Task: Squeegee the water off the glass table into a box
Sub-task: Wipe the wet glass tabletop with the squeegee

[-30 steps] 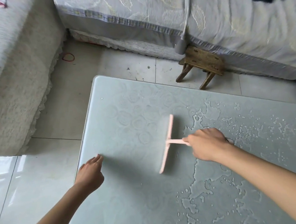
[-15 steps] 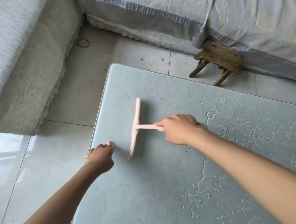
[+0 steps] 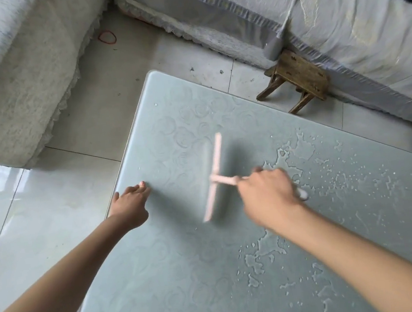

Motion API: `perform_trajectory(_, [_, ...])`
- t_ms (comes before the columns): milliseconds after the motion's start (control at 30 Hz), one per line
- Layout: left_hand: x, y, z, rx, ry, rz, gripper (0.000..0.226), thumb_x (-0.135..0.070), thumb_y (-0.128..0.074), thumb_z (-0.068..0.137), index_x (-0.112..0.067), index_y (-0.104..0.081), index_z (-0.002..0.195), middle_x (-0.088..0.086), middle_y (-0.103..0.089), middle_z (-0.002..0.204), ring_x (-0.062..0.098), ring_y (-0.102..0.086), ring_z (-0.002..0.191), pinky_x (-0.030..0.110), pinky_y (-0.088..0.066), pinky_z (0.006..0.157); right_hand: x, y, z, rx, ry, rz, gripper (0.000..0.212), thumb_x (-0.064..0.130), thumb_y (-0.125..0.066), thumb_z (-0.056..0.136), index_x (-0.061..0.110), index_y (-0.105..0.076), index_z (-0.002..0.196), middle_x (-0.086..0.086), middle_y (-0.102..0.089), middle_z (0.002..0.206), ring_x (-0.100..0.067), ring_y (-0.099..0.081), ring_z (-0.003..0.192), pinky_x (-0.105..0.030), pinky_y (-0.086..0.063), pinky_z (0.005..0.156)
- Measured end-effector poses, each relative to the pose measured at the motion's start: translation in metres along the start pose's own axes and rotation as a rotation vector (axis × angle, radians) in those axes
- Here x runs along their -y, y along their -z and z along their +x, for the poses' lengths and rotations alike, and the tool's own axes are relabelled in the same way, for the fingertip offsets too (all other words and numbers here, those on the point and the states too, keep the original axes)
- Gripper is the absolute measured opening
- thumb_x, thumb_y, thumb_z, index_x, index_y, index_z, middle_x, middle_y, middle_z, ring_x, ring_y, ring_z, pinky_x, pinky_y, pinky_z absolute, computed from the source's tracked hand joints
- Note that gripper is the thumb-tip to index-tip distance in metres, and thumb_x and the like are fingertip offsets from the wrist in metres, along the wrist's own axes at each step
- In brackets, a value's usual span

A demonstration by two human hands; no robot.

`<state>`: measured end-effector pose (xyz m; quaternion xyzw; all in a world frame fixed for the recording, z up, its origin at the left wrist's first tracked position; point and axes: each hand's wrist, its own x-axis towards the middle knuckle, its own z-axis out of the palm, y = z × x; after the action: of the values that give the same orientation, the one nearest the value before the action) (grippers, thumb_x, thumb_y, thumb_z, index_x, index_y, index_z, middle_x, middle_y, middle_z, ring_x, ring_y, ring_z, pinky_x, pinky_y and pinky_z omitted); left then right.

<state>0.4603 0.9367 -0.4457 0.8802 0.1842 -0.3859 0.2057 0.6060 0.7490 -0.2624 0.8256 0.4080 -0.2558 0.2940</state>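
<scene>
Pale pink squeegee (image 3: pixel 214 177) over the middle of the frosted glass table (image 3: pixel 186 271), with water (image 3: pixel 267 253) lying behind its blade.

The squeegee is T-shaped. Its long blade runs from the table's far side towards the near side, slightly slanted and blurred, so contact with the glass is unclear. Its handle points to the table's right, gripped in the right hand (image 3: pixel 266 192). The table is grey-green with a rose pattern and a rounded far-left corner. Puddles and scattered drops cover its right part, and only a few specks dot the left.
</scene>
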Motion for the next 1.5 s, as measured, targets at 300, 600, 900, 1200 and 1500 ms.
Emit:
perform_trajectory(300, [0.002, -0.003, -0.012, -0.325, -0.069, -0.205, 0.059, 0.001, -0.037, 0.091, -0.014, -0.031, 0.148, -0.001, -0.023, 0.157, 0.016, -0.025, 0.144, 0.041, -0.012, 0.118, 0.041, -0.036, -0.001, -0.018, 0.041, 0.253, 0.035, 0.013, -0.046, 0.089, 0.022, -0.05, 0.123, -0.011, -0.059, 0.107, -0.027, -0.06, 0.098, -0.034, -0.03, 0.068])
perform_trajectory(600, [-0.03, -0.013, -0.012, -0.204, -0.083, -0.084, 0.055, -0.007, -0.038, 0.094, -0.013, -0.03, 0.148, 0.004, -0.026, 0.157, 0.02, -0.027, 0.142, 0.037, -0.018, 0.117, -0.052, -0.104, -0.056, 0.074, -0.19, 0.286, 0.042, 0.019, -0.043, 0.092, 0.034, -0.048, 0.131, -0.006, -0.063, 0.107, -0.026, -0.064, 0.098, -0.03, -0.04, 0.069])
perform_trajectory(900, [-0.072, -0.037, -0.02, -0.049, -0.025, 0.056, 0.062, -0.007, -0.035, 0.092, -0.007, -0.013, 0.15, 0.009, -0.01, 0.16, 0.024, -0.019, 0.145, 0.042, -0.018, 0.116, 0.013, -0.1, -0.072, -0.061, 0.047, 0.495, 0.044, 0.013, -0.048, 0.088, 0.026, -0.046, 0.13, -0.012, -0.056, 0.106, -0.029, -0.062, 0.092, -0.035, -0.029, 0.066])
perform_trajectory(1200, [-0.095, -0.044, -0.021, -0.004, 0.088, 0.159, 0.065, -0.006, -0.035, 0.09, -0.006, -0.011, 0.15, 0.014, 0.0, 0.159, 0.026, -0.007, 0.147, 0.045, -0.013, 0.117, -0.015, -0.177, -0.091, -0.075, -0.067, 0.599, 0.041, 0.013, -0.045, 0.089, 0.029, -0.047, 0.126, -0.012, -0.056, 0.107, -0.03, -0.061, 0.097, -0.033, -0.034, 0.072])
perform_trajectory(1500, [-0.133, -0.072, -0.028, -0.147, 0.18, 0.155, 0.076, -0.007, -0.039, 0.088, 0.0, 0.005, 0.149, 0.018, 0.009, 0.158, 0.03, 0.003, 0.147, 0.043, -0.006, 0.119, -0.098, -0.224, -0.136, -0.027, -0.2, 0.503, 0.045, 0.016, -0.046, 0.088, 0.039, -0.05, 0.127, -0.005, -0.06, 0.106, -0.027, -0.063, 0.098, -0.033, -0.037, 0.071])
